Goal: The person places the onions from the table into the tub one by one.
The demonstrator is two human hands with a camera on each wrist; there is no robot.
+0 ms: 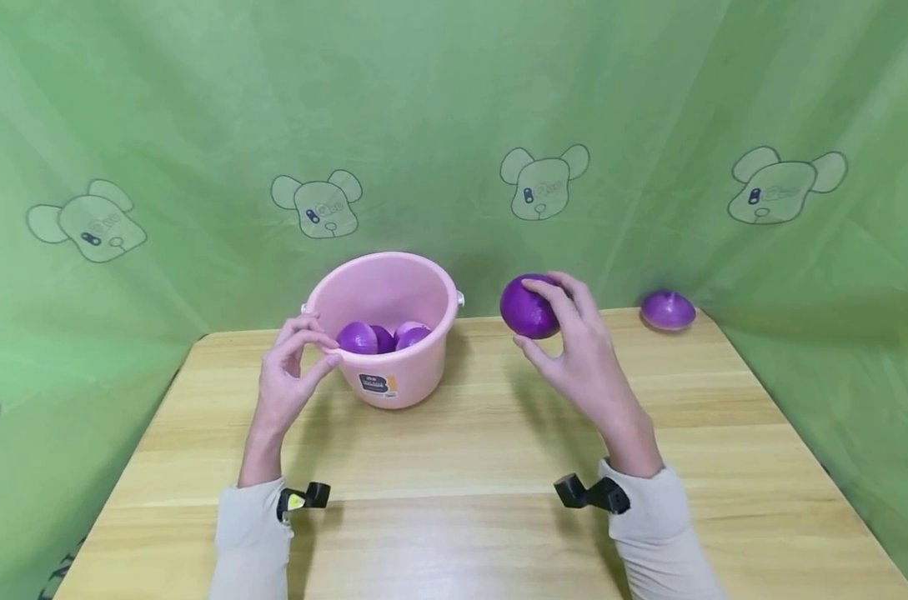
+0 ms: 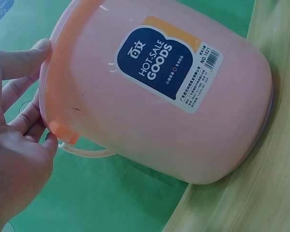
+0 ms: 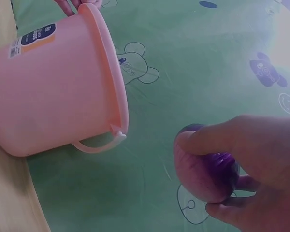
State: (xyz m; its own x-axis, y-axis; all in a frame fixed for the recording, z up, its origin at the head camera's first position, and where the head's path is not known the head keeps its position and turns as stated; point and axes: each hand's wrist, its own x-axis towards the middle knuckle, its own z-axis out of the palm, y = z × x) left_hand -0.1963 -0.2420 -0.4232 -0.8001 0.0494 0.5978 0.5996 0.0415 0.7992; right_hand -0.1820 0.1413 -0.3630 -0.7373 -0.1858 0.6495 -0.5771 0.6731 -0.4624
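Observation:
A pink bucket (image 1: 418,373) stands near the table's back edge, left of the middle. My left hand (image 1: 283,385) pinches its rim on the near left side; the left wrist view shows the thumb and fingertips at the lip. Several purple onions (image 1: 358,339) lie inside, partly hidden by the front wall. To the right of the bucket, my right hand (image 1: 587,358) holds another purple onion (image 3: 195,171) in the air between thumb and fingers, apart from the bucket. One more purple onion (image 1: 668,310) lies at the table's far right corner.
The wooden table (image 1: 438,533) meets a green cloth backdrop (image 1: 438,100) printed with mouse heads, which also closes in both sides. The bucket's pale handle (image 3: 99,146) hangs down behind it. A label (image 2: 159,63) faces the front.

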